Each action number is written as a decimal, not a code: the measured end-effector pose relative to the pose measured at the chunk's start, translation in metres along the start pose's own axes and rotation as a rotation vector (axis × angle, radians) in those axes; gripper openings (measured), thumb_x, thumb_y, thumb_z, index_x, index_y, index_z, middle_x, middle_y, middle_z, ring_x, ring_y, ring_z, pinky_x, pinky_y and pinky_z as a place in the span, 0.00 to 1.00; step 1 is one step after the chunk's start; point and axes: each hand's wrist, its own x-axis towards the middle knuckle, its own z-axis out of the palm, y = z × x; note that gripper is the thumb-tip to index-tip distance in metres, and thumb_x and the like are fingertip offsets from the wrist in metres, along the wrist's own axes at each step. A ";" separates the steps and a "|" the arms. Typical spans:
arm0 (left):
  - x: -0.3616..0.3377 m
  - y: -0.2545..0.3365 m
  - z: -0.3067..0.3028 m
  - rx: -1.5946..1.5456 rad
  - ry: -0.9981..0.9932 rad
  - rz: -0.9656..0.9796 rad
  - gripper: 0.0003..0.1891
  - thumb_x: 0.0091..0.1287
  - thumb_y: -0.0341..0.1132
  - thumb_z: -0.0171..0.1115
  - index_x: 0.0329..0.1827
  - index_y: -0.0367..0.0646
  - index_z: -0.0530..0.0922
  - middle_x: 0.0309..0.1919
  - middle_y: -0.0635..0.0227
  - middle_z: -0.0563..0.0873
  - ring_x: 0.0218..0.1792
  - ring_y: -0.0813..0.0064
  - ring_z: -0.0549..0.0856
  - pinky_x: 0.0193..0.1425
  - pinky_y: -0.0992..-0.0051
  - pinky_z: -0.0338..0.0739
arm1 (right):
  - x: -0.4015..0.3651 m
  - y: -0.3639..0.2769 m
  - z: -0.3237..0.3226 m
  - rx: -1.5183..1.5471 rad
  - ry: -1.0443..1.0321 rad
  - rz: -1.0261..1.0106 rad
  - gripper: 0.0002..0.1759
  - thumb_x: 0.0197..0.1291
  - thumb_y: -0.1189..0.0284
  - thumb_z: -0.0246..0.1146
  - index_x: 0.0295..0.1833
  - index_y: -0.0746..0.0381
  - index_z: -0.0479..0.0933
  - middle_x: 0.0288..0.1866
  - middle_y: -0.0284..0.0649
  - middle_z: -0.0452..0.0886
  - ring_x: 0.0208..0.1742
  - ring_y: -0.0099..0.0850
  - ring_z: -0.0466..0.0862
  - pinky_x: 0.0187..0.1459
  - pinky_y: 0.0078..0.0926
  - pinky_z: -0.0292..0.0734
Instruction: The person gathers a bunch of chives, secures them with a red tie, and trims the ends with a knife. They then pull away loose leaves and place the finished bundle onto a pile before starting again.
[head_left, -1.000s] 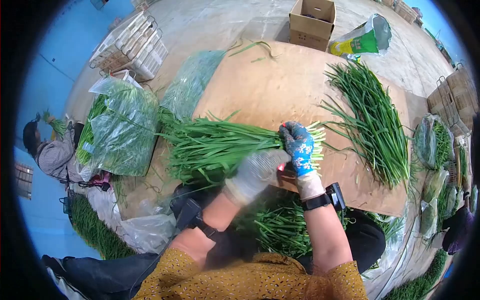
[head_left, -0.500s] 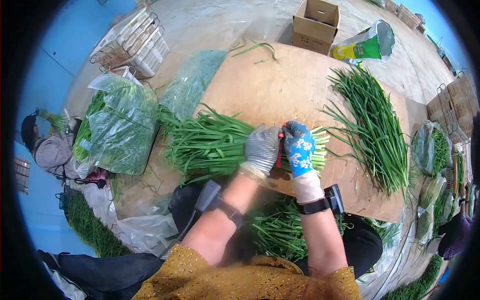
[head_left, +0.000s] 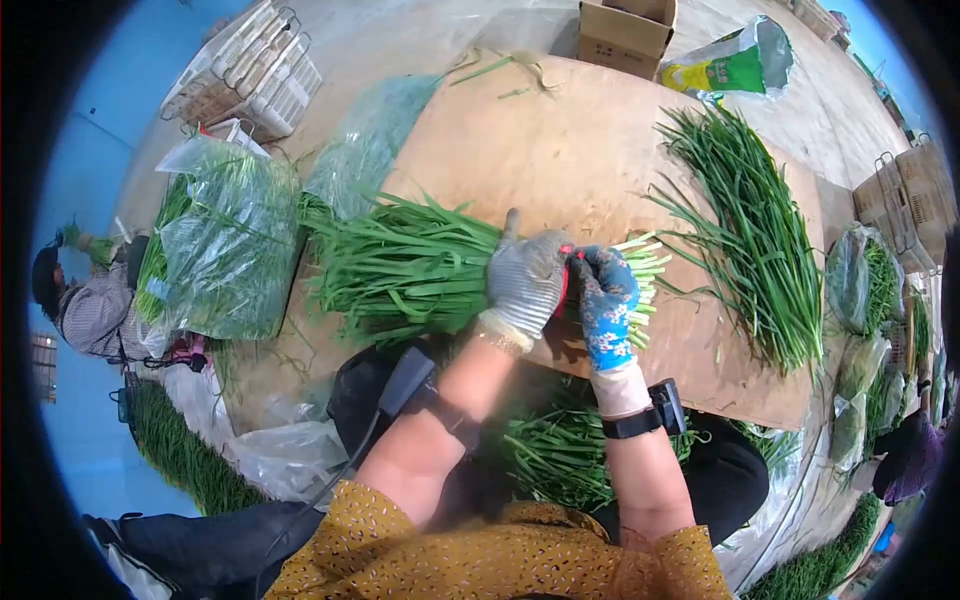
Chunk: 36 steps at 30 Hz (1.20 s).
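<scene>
A bunch of garlic chives (head_left: 405, 265) lies across the wooden board (head_left: 560, 130), its green leaves to the left and its pale cut ends to the right. My left hand (head_left: 525, 280), in a grey striped glove, is wrapped round the bunch near its middle. A red band (head_left: 563, 292) shows between my two hands against the stems. My right hand (head_left: 608, 300), in a blue flowered glove, is closed with its fingertips pinching the band close to the left hand's fingers. The underside of the bunch is hidden.
Loose chives (head_left: 745, 235) lie on the board's right side. More chives (head_left: 560, 450) are at my lap. A plastic-wrapped bundle (head_left: 230, 240) stands left, near another person (head_left: 95, 300). White crates (head_left: 250, 75), a cardboard box (head_left: 625, 40) and a green-yellow bag (head_left: 735, 68) stand beyond.
The left hand has turned on the bunch, its thumb now sticking up. The right hand's fingers have curled in closer around the red band. The view has shifted slightly.
</scene>
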 end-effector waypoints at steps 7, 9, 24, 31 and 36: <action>0.003 -0.005 0.008 -0.053 -0.052 0.002 0.09 0.65 0.36 0.52 0.28 0.48 0.77 0.20 0.60 0.81 0.26 0.58 0.81 0.64 0.59 0.67 | -0.010 -0.001 -0.004 -0.005 -0.064 -0.113 0.08 0.47 0.84 0.66 0.35 0.64 0.79 0.32 0.45 0.80 0.33 0.42 0.81 0.36 0.32 0.75; 0.005 -0.005 0.008 -0.049 -0.086 -0.019 0.09 0.64 0.36 0.53 0.27 0.48 0.77 0.19 0.59 0.81 0.26 0.57 0.81 0.62 0.60 0.69 | -0.008 -0.003 -0.005 -0.005 -0.062 -0.161 0.09 0.47 0.84 0.66 0.36 0.63 0.79 0.32 0.45 0.79 0.33 0.43 0.80 0.36 0.32 0.75; 0.022 -0.015 0.013 -0.054 -0.357 -0.251 0.12 0.65 0.42 0.53 0.30 0.49 0.82 0.30 0.61 0.83 0.35 0.58 0.82 0.40 0.63 0.76 | -0.077 -0.029 -0.046 -0.149 -0.108 -0.218 0.08 0.43 0.81 0.66 0.32 0.59 0.80 0.28 0.41 0.81 0.26 0.36 0.80 0.26 0.28 0.74; 0.021 -0.014 0.012 0.021 -0.259 -0.214 0.09 0.62 0.37 0.55 0.29 0.48 0.82 0.29 0.60 0.83 0.35 0.58 0.82 0.42 0.63 0.77 | 0.026 -0.033 -0.013 -0.547 -0.202 -0.123 0.13 0.57 0.68 0.63 0.47 0.58 0.78 0.36 0.44 0.80 0.36 0.43 0.82 0.35 0.37 0.75; 0.018 -0.016 0.011 0.064 -0.225 -0.201 0.08 0.60 0.36 0.55 0.30 0.47 0.82 0.27 0.58 0.83 0.32 0.55 0.83 0.40 0.60 0.77 | 0.024 -0.025 0.004 -0.519 -0.137 -0.118 0.05 0.57 0.69 0.62 0.37 0.57 0.79 0.34 0.43 0.81 0.35 0.42 0.81 0.35 0.35 0.75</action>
